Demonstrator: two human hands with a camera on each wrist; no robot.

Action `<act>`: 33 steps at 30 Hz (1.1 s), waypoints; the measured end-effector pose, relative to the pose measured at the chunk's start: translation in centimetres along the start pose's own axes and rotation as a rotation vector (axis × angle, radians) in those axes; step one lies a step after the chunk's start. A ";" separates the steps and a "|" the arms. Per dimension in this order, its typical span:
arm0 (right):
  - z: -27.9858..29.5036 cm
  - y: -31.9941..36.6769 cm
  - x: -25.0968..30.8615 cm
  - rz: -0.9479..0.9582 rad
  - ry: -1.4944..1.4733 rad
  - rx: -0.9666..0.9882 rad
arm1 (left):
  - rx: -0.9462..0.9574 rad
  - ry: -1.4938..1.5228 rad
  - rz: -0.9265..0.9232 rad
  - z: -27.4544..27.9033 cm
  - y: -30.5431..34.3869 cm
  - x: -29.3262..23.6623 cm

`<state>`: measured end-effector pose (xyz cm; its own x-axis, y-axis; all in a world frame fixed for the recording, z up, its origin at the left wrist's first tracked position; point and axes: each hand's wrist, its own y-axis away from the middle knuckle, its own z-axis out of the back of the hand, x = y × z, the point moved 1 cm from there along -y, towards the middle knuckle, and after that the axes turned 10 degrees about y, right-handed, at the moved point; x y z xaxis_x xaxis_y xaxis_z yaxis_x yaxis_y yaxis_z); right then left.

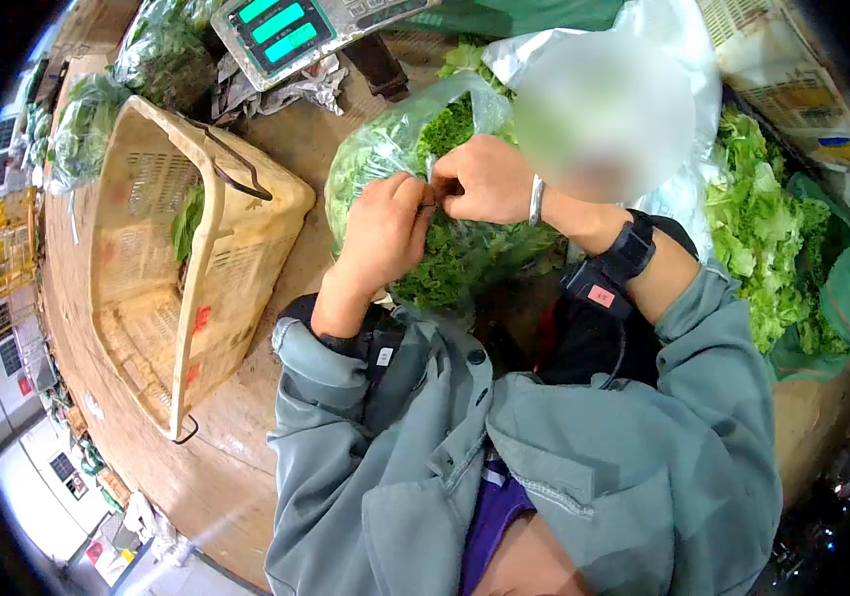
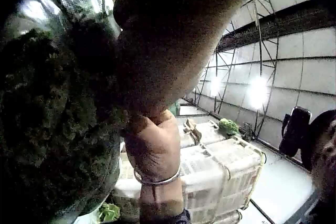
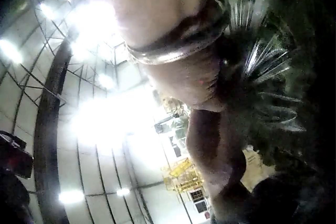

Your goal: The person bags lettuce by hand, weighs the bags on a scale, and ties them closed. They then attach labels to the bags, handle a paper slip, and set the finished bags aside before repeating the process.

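Observation:
A clear plastic bag full of curly green leaves stands in front of the person. Over its gathered top the two hands meet, knuckles up. The left hand pinches the bunched plastic with curled fingers. Close against it, the right hand, with a silver bangle at its wrist, grips the same spot. Fingertips of both hands are mostly hidden. In the left wrist view the leafy bag fills the left side, and the right hand shows beyond the near arm. Creased plastic shines in the right wrist view.
A cream plastic crate lies at the left with a few leaves inside. Behind the bag is a scale with a lit display. Loose lettuce fills a green-lined container at the right. More bagged greens stand at the far left.

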<state>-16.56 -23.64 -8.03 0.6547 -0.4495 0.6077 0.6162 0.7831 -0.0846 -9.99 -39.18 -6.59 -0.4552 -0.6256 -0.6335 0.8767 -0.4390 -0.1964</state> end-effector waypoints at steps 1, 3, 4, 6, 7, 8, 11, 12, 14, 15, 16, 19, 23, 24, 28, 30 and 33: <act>0.0 0.0 0.0 -0.003 0.000 0.001 | 0.001 0.003 -0.001 -0.1 0.1 0.2; 0.0 0.0 0.2 0.006 0.045 -0.013 | 0.004 0.040 -0.027 -0.3 0.1 0.6; -0.1 0.1 0.4 0.003 0.044 -0.012 | 0.006 0.042 -0.027 -0.4 0.1 0.7; -0.2 0.1 0.7 -0.087 0.009 -0.097 | -0.058 0.028 -0.028 -0.3 -0.2 0.7; -0.3 0.2 0.7 -0.087 0.011 -0.097 | -0.060 0.028 -0.029 -0.3 -0.4 0.5; -0.4 0.4 0.4 -0.130 -0.085 -0.155 | -0.059 0.032 -0.020 -0.3 -0.5 0.4; -0.3 0.8 -0.6 -0.339 -0.289 -0.177 | -0.079 0.049 -0.009 0.0 -0.4 0.4; -0.1 1.0 -0.9 -0.346 -0.344 -0.162 | -0.091 0.059 -0.013 0.1 -0.4 0.5; -0.1 1.0 -1.2 -0.352 -0.394 -0.142 | -0.129 0.155 0.081 0.6 -0.5 0.4; -0.2 1.1 -1.1 -0.292 -0.420 -0.115 | -0.158 0.247 0.172 0.7 -0.5 0.5; -0.2 1.1 -0.8 -0.232 -0.447 -0.088 | -0.161 0.221 0.169 0.7 -0.6 0.6; -0.1 0.9 -0.2 -0.175 -0.283 -0.051 | -0.129 0.170 0.080 0.4 -0.7 0.3; 0.2 0.8 -0.3 -0.206 -0.332 -0.040 | -0.074 0.106 0.052 0.8 -0.6 0.0; 0.3 0.8 -0.4 -0.202 -0.346 -0.041 | -0.075 0.108 0.055 0.7 -0.6 0.1; -0.1 0.7 -0.6 -0.224 -0.364 -0.020 | -0.088 0.152 -0.025 0.6 -0.7 0.3; 0.1 0.6 -0.5 -0.212 -0.311 -0.006 | -0.077 0.166 -0.045 0.5 -0.8 0.4; 0.4 0.3 -0.7 -0.168 -0.230 0.020 | -0.039 0.088 -0.075 0.3 -0.8 0.6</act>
<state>-16.99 -22.97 -8.17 0.4263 -0.4663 0.7752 0.6974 0.7152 0.0467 -11.01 -39.37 -6.60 -0.5059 -0.5326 -0.6786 0.8469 -0.4561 -0.2735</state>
